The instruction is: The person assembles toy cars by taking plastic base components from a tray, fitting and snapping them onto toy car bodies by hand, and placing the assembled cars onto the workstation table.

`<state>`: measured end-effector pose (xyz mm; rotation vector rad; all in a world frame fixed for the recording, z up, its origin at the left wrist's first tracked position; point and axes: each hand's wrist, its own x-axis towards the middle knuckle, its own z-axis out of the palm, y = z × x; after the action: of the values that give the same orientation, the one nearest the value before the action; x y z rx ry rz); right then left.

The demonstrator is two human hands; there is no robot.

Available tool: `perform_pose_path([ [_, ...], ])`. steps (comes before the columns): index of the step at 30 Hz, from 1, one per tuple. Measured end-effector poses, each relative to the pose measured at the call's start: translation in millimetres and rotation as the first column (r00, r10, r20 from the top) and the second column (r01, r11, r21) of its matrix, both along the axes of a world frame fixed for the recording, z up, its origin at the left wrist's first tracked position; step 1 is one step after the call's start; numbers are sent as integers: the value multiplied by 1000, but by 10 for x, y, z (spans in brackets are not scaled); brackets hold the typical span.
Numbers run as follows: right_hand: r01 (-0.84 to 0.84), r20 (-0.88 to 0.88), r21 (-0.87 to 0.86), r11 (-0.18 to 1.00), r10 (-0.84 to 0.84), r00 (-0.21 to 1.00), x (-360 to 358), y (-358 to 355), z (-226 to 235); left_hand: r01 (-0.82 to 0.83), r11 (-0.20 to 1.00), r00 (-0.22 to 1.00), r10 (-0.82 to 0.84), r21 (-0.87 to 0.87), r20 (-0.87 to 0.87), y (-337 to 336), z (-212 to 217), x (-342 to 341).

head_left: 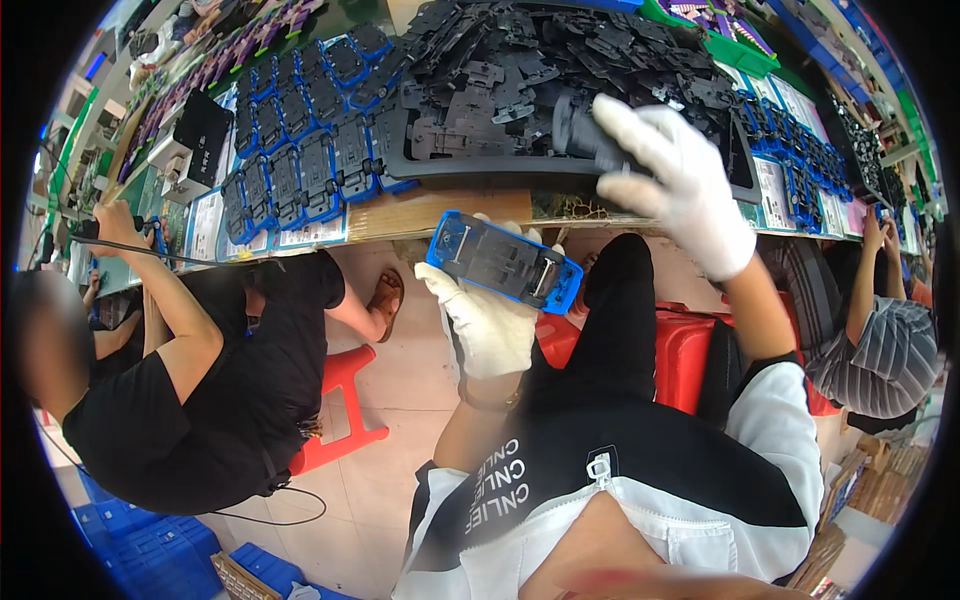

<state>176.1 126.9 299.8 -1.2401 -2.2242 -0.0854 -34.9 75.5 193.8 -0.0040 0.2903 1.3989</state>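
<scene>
My left hand (488, 328), in a white glove, is closed around a blue toy car (505, 262) just in front of the table edge. The car lies upside down, its black underside facing up and wheels showing at one end. My gloved right hand (685, 185) is raised over the near side of a black tray (490, 168). Between its thumb and fingers is a black plastic car base plate (578, 130), smeared by motion. Many similar black base plates (470, 100) lie heaped in the tray.
Rows of blue cars with black undersides (300, 180) stand left of the tray, and more blue cars (800, 150) on its right. A box (195, 145) sits farther left. Co-workers sit at both sides, the left one (200, 400) near a red stool (345, 405).
</scene>
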Motion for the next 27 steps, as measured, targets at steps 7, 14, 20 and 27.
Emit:
perform_pose_path([
  [7, 1, -162, -11, 1000, -3, 987, -667, -609, -448, -150, 988, 967, 140, -28, -214, 45, -167, 224],
  [14, 112, -169, 154, 982, -86, 982, -883, -575, -638, -180, 983, 974, 176, -19, -146, 43, -484, 193],
  [20, 105, -113, 152, 983, -88, 990, -881, -551, -701, -214, 977, 876, 186, -14, -444, 2, -151, 293],
  [27, 124, -80, 172, 977, -111, 991, -908, -573, -668, -190, 982, 901, 178, 10, -395, -42, -124, 289],
])
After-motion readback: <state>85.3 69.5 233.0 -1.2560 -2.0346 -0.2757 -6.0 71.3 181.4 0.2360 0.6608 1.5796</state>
